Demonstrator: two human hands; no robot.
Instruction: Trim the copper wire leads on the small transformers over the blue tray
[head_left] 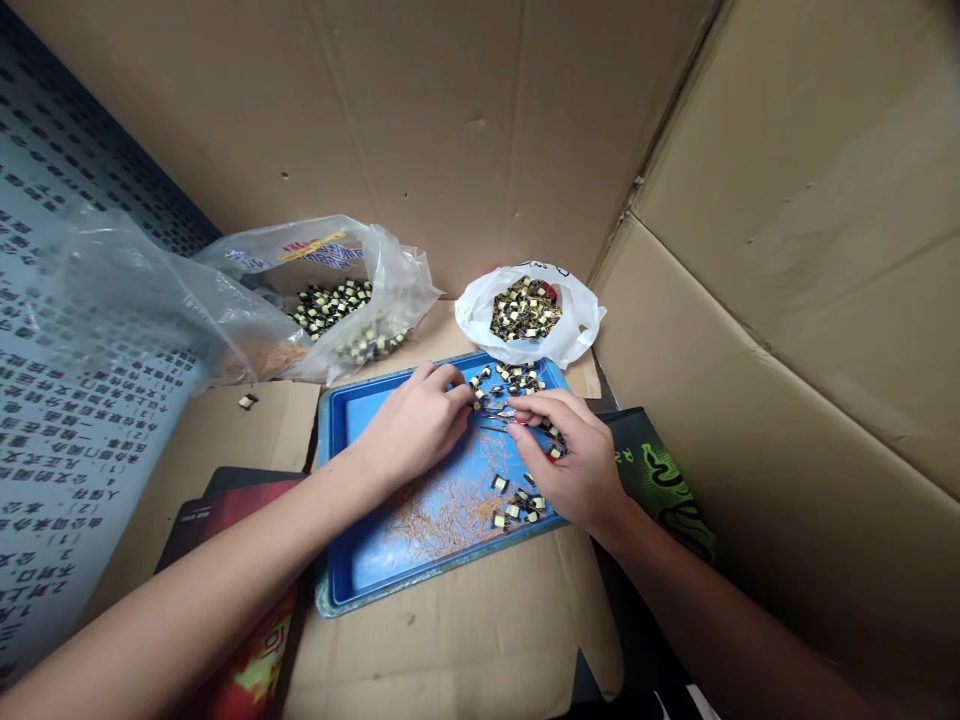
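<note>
Over the far right part of a blue tray (345, 420), my left hand (424, 420) is closed in a pinch at a small black-and-yellow coil component (478, 405), mostly hidden by the fingertips. Facing it from the right, my right hand (566, 450) is closed round a slim metal tool (493, 429) with red on its grip. The tool's thin prongs point left toward the component; its exact kind is hard to make out. Similar coil components (517, 508) lie in the tray beside and below my right hand. Copper-coloured wire scraps (442, 520) are scattered across the tray floor.
Behind the tray stand a white plastic bag (472, 310) and a clear plastic bag (397, 265), both holding many coil components. One loose component (247, 401) lies on cardboard at left. Cardboard walls (787, 250) rise behind and right. Dark printed mats (660, 470) flank the tray.
</note>
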